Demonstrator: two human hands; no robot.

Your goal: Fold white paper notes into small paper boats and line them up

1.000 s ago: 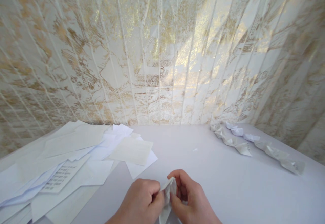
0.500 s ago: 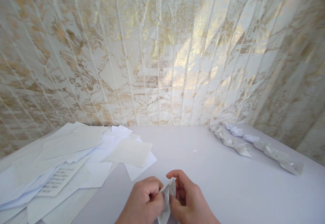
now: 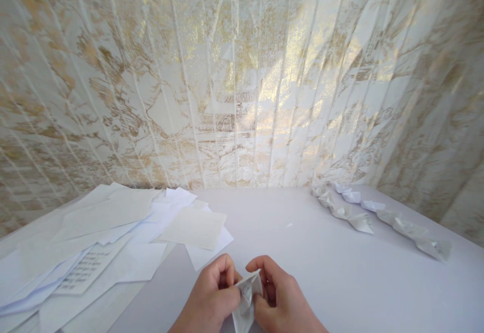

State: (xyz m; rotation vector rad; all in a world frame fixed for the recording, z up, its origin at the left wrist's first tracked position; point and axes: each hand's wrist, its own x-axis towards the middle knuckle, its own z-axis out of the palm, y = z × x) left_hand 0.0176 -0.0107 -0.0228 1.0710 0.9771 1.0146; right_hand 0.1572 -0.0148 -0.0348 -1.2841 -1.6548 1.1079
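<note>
Close to the table's near edge, my left hand (image 3: pixel 215 295) and my right hand (image 3: pixel 282 292) hold a small folded piece of greyish-white paper (image 3: pixel 245 305) between them. The left thumb and curled fingers pinch its left side. On the right side, my right thumb presses the paper while the index finger arches over the top. The paper is creased, with a pointed upper corner and an opening fold in the middle. Its lower end runs out of the frame, and some fingertips are hidden behind it.
Loose white papers (image 3: pixel 139 257) lie piled on the left of the white table (image 3: pixel 340 292), one sheet printed (image 3: pixel 85 270). Folded paper pieces (image 3: pixel 361 222) form two rows at the right back. A tiny scrap (image 3: pixel 289 225) lies mid-table. Behind hangs a patterned curtain (image 3: pixel 234 96).
My left hand has shifted slightly, its index finger now raised and bent higher. The folded paper has tilted a little and shows more of its inner fold. My right hand has hardly moved.
</note>
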